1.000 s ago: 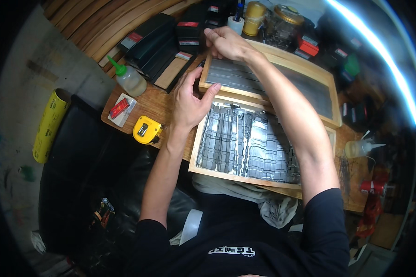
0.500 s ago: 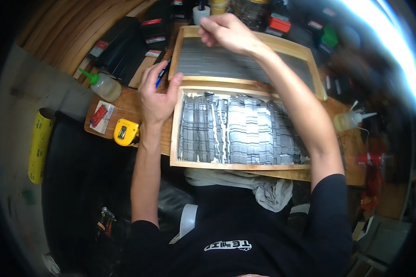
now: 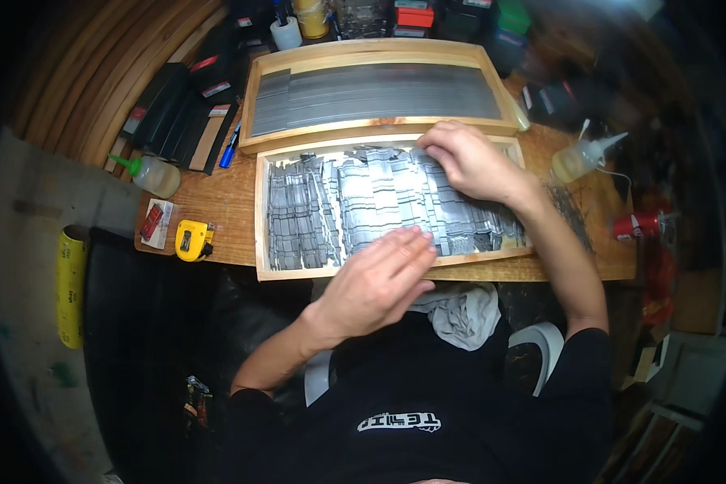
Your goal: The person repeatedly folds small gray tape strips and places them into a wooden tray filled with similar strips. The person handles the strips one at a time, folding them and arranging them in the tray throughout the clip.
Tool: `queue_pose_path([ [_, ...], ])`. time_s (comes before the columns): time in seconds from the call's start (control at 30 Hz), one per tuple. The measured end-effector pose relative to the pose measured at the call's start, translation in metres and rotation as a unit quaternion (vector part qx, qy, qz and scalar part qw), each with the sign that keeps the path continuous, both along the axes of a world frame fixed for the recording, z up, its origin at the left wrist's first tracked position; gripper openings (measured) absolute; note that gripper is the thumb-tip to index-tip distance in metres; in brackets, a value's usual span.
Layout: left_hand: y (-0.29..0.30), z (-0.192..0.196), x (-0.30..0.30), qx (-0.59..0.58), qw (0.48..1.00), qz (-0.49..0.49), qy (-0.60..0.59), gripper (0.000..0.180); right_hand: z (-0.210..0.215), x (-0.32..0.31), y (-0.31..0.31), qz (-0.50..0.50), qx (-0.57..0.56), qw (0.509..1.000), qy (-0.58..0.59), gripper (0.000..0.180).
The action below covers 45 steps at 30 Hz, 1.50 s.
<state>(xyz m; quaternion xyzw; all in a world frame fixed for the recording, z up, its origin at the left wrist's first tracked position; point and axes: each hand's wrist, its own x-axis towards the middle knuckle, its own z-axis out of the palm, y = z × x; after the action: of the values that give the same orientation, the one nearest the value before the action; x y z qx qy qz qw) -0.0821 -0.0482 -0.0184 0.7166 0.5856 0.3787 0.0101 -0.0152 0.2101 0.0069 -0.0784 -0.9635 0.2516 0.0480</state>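
Note:
A shallow wooden tray (image 3: 262,222) lies in front of me, filled with short, thin grey metal-looking strips (image 3: 300,214) in uneven rows. Over its near edge reaches my left hand (image 3: 379,278), fingers stretched out and resting on the strips. My right hand (image 3: 469,165) is at the tray's far right part, its fingers bent down and closed over the strips; whatever lies under the fingertips is hidden. Just behind stands a second wooden tray (image 3: 371,50), holding longer dark grey strips (image 3: 387,98) laid in even, flat rows.
Left on the wooden table (image 3: 198,189) are a yellow tape measure (image 3: 194,240), a blue pen (image 3: 230,149), a green-tipped bottle (image 3: 155,176) and dark boxes (image 3: 165,105). At right are another squeeze bottle (image 3: 579,160) and a red can (image 3: 639,226). A grey cloth (image 3: 464,315) hangs below the near edge.
My right hand has come back from above the far tray to the near tray's strips. My left hand has left the trays' left side and moved right to the near edge. The view has shifted.

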Motion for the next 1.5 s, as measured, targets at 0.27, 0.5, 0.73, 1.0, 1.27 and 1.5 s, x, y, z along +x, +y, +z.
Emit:
queue_pose_path([
  [0.27,0.009,-0.011,0.028,-0.025,0.999,0.014,0.031,0.049,-0.019,0.0,-0.008,0.049,0.062,0.993,0.083,0.029],
  [0.5,0.018,-0.009,0.038,-0.032,0.999,0.01,0.042,0.052,-0.018,0.014,0.007,-0.003,0.055,0.998,0.041,0.04],
  [0.73,0.022,-0.017,0.042,-0.052,0.997,0.011,0.054,0.052,-0.026,0.016,0.004,-0.01,0.048,0.997,0.053,0.03],
  [1.0,0.024,-0.022,0.04,-0.036,0.999,0.01,0.027,0.048,-0.025,0.005,-0.002,-0.027,0.006,0.999,0.022,0.025],
  [1.27,0.025,-0.023,0.04,-0.026,0.999,0.013,0.018,0.045,-0.001,0.004,-0.008,-0.056,-0.039,0.998,0.003,0.021],
  [1.5,0.027,-0.024,0.041,-0.005,1.0,0.004,0.007,0.042,-0.019,0.014,-0.005,-0.01,0.025,0.999,0.031,0.026],
])
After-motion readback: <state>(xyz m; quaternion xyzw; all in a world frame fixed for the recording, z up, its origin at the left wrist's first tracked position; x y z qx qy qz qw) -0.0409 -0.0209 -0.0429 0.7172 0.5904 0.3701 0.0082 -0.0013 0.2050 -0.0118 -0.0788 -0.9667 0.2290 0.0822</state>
